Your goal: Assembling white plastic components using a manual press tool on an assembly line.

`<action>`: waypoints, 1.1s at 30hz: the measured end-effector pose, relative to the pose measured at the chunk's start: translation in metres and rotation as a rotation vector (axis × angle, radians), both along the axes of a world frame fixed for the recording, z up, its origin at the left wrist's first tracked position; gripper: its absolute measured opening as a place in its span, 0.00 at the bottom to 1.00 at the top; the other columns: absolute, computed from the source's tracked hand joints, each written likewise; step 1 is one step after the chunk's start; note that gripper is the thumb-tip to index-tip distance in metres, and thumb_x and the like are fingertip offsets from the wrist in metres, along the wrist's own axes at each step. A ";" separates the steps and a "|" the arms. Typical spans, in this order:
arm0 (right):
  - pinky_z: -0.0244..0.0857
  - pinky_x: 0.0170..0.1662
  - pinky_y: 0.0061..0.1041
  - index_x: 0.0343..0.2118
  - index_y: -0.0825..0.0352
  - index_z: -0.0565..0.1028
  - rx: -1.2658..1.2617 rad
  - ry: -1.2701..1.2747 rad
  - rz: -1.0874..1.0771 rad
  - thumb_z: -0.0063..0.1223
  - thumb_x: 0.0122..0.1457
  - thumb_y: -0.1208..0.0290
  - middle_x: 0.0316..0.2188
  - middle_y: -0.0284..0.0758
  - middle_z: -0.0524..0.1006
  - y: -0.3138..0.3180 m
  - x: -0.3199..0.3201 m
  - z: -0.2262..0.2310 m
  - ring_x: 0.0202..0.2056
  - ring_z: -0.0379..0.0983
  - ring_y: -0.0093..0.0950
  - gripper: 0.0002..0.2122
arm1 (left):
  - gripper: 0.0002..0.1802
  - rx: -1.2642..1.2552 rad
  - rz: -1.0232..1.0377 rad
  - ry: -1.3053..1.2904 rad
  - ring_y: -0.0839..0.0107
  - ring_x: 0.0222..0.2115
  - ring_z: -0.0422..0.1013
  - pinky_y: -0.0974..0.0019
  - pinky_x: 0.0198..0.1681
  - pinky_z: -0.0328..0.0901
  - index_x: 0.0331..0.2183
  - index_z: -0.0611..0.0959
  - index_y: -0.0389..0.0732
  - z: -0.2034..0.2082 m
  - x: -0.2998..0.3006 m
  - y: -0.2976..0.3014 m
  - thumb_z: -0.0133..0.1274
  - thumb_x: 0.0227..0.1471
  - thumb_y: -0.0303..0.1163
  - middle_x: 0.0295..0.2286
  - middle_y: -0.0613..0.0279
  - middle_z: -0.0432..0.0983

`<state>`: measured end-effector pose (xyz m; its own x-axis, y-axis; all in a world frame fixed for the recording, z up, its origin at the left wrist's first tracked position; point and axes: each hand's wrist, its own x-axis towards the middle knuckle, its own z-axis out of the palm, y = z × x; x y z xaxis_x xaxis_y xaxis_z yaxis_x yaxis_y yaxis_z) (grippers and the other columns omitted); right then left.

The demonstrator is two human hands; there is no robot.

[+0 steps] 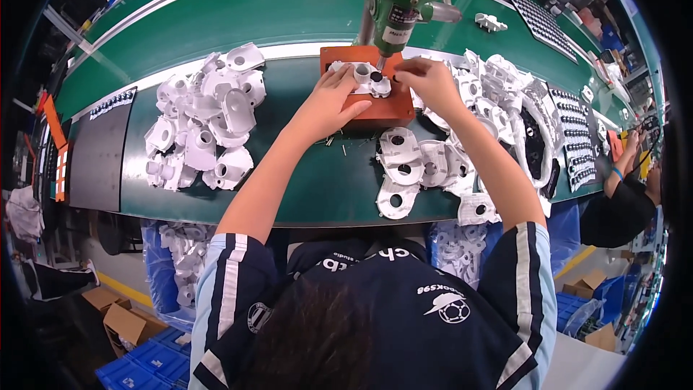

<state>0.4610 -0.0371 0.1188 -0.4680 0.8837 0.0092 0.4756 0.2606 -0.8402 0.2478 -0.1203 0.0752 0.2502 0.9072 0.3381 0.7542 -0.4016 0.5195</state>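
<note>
A white moulded plastic part point(379, 89) with round openings rests on an orange fixture block point(390, 110) under the head of a green bench press point(393, 7). My left hand point(326, 103) steadies the left side of that part, its fingers on top and thumb toward the near side. A dark round spot shows in the part, below the tool tip. Just right of the tool, my right hand point(432, 83) hovers over the block's right edge with thumb and fingers pinched together. Whatever sits between those fingertips is too small to make out.
Similar white parts form a pile point(209, 119) on the left and another point(494, 97) on the right. Several small screws point(344, 146) lie before the block. Black trays point(574, 133) of small parts stand at the right. A co-worker's arm point(624, 162) reaches in at far right.
</note>
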 end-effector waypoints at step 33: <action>0.61 0.33 0.21 0.29 0.73 0.71 0.249 0.151 0.016 0.51 0.53 0.77 0.22 0.33 0.72 0.023 -0.028 -0.051 0.26 0.67 0.21 0.05 | 0.34 0.208 -0.024 -0.100 0.50 0.55 0.53 0.54 0.60 0.45 0.49 0.67 0.33 -0.024 0.002 0.004 0.55 0.43 0.41 0.51 0.41 0.61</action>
